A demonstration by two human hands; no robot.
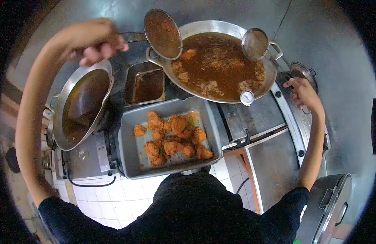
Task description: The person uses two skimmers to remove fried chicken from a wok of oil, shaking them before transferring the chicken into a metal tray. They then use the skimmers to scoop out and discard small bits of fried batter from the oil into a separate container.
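Observation:
My left hand, blurred by motion, is closed at the handle end of a large round strainer, held tilted over the left rim of a wide wok of brown oil. At the right, my right hand has its fingers curled round the thin handle of a smaller strainer, which is over the wok's upper right rim. Fried pieces and crumbs float in the oil. A dial thermometer sits at the wok's front rim. Below the wok, a grey tray holds several browned fried pieces.
A second wok with dark oil stands at the left. Between the woks is a small metal pan. Another round strainer lies beyond my right hand. A large lidded metal pot stands at the lower right.

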